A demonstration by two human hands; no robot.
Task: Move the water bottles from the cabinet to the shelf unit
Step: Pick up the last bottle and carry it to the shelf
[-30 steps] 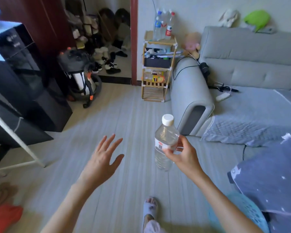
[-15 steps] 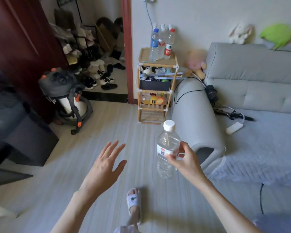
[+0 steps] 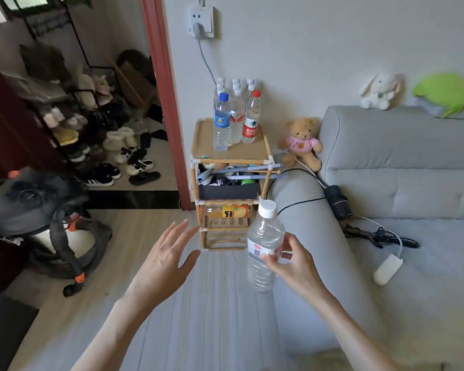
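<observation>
Several bottles already stand on the shelf unit, which now looms much nearer than a second ago, so the carry is almost over and placing comes next. Left of the grip, a vacuum sits on the floor, and the left hand hovers spread, holding nothing. The right hand pinches a clear bottle around its label, upright, in the air below the shelf top. Up beyond the grip, free space shows at the top's front and left. Right of the grip, the sofa arm crowds the shelf; a teddy and cables lie there.
</observation>
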